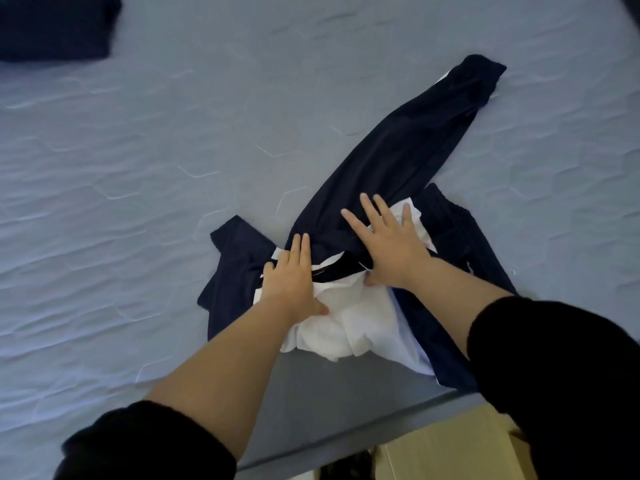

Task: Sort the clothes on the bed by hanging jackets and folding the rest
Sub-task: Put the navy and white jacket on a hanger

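Navy garment (398,150) lies near the front edge of the bed (138,168), pressed under both flat, straight-fingered palms, its long limb running away up-right, nearer the right hand (388,247) than the left hand (294,282)

garment (391,161) on bed (138,168) near front edge | folded clothes (55,26) far left

matt navy cloth garment (391,161), wrinkled cloth bedsheet (138,168)
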`<state>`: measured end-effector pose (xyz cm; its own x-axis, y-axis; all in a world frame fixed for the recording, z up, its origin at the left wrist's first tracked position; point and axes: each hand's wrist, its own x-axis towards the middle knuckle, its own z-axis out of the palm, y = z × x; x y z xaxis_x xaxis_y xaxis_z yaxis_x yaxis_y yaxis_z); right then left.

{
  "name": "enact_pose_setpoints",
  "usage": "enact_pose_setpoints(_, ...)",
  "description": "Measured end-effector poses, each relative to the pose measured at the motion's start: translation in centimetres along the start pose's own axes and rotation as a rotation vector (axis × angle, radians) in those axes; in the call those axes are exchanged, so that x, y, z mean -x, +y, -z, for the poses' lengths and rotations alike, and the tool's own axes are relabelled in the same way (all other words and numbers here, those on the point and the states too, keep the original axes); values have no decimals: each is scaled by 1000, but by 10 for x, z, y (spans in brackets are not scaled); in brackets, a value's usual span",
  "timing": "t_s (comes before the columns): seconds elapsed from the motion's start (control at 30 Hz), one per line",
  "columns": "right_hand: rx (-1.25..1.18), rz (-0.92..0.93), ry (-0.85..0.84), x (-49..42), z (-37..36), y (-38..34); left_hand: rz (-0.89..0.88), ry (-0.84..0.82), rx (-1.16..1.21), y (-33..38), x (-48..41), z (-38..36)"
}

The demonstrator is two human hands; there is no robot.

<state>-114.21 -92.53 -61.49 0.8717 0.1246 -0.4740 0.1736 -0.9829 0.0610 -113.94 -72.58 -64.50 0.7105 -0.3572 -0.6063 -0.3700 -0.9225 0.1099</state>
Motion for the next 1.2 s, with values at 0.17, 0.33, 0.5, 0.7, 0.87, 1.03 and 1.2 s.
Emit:
enact_pose_setpoints(0.17, -102, 49, -183, -14, 1, -24, -6, 103, -8, 6, 7, -7)
enact_pose_setpoints(0.33, -111, -57, -312, 35, 10, -43, -89, 98, -103, 17, 51, 12)
enact_pose_setpoints(0.5, -144, -34, -200, 112, 52, -57, -157, 83, -164, 22, 115, 55)
enact_pose_setpoints(0.7, -279, -36, 32, 177, 145, -62, -167, 193, -200, 25, 205, 156)
enact_pose_setpoints(0.87, -324, 30, 133, 213, 227, -90, -43, 283, -182, 4, 290, 217)
enact_pose_setpoints(1.03, -129, 162, 237, 243, 307, -151, 97, 377, -150, -41, 381, 253)
enact_pose_setpoints(1.2, -33, 355, 368, 283, 363, -255, 245, 469, -94, -113, 493, 248)
